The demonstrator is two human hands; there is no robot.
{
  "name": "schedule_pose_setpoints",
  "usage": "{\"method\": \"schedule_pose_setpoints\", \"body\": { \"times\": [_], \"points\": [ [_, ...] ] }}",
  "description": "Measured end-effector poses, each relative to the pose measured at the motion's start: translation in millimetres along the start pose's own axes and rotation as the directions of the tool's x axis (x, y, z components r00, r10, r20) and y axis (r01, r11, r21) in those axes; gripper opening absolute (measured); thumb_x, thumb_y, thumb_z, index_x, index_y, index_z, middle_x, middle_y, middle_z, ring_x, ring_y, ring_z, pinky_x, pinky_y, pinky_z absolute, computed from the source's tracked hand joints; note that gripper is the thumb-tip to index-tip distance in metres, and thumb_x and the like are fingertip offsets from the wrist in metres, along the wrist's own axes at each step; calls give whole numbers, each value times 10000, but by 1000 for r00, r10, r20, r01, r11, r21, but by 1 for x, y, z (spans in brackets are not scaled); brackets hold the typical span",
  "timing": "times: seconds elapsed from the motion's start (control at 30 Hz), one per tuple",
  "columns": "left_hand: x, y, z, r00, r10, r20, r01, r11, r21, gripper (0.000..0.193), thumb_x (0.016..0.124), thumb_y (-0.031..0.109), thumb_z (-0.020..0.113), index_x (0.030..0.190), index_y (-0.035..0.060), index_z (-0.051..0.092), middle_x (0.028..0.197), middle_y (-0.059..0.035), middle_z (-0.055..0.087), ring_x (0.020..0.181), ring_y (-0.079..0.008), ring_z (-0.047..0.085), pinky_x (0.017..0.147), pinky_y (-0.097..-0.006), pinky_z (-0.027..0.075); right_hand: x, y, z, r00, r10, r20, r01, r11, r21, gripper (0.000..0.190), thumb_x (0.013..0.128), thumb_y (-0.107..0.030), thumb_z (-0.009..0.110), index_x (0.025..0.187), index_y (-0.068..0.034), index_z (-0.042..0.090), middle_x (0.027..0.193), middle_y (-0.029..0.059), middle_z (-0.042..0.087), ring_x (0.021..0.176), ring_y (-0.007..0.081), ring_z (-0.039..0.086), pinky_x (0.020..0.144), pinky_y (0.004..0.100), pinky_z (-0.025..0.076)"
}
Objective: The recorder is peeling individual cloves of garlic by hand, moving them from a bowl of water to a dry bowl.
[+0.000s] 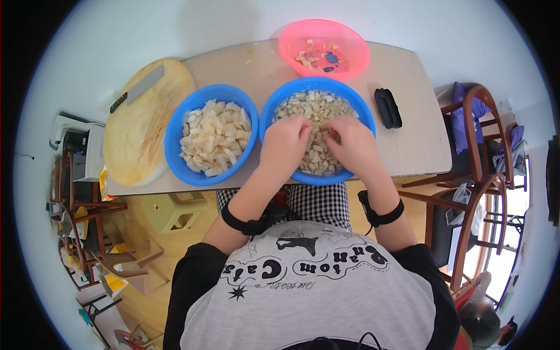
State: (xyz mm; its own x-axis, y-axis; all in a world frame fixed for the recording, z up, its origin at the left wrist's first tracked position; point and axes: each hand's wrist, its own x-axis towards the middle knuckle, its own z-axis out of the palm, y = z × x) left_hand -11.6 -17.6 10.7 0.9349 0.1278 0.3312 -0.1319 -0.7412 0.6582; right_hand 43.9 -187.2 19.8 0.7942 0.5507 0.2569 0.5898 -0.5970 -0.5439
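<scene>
Both hands are over the right-hand blue plastic basin (372,114), which holds many small pale diced pieces (319,159) in what looks like water. My left hand (286,140) is above its left part, thumb and fingertips together; whether a piece is between them is too small to tell. My right hand (350,140) is at the right part, its fingers curled among the pieces, tips partly hidden. Close by on the left, a second blue basin (169,148) is filled with larger pale cut chunks (216,135). Behind, a pink plastic basin (323,25) contains scraps and a little liquid.
A round cutting board (127,144) at the left bears a cleaver (144,85) and thin wooden skewers (157,129). A black case (388,108) lies on the table (415,144) at the right. Wooden chairs (474,175) stand right, a plastic stool (168,212) below left. Another person (479,323) is at lower right.
</scene>
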Motion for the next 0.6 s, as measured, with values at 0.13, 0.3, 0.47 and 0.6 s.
{"method": "schedule_pose_setpoints", "body": {
  "times": [0.13,0.3,0.47,0.6],
  "points": [
    [1,-10,3,996,-49,-74,37,986,-164,72,888,91,609,898,25,635,808,-166,669,806,-363,652,708,-456,507,0,0,-2,1000,21,8,-22,997,69,129,797,-75,642,916,-61,691,875,111,661,900,318,637,793,423,526],
    [0,-16,9,993,98,-58,-95,994,57,98,903,106,610,941,23,645,779,-174,668,768,-369,658,683,-451,513,2,-13,7,956,-289,54,285,955,79,157,763,-46,635,907,-65,694,893,101,640,954,310,608,808,414,524],
    [1,-15,14,997,-48,63,36,983,182,94,893,120,610,904,28,619,773,-194,659,776,-384,653,682,-477,506,1,-9,15,957,-247,151,244,969,36,160,753,-45,640,900,-61,699,880,94,612,952,301,591,822,413,524],
    [0,-20,15,995,-7,100,-16,972,233,94,891,123,605,864,33,604,737,-201,644,751,-394,643,663,-500,495,0,-6,17,957,-241,159,245,969,-6,109,752,-53,647,856,-53,679,874,99,609,938,301,591,821,418,523]
  ]
}}
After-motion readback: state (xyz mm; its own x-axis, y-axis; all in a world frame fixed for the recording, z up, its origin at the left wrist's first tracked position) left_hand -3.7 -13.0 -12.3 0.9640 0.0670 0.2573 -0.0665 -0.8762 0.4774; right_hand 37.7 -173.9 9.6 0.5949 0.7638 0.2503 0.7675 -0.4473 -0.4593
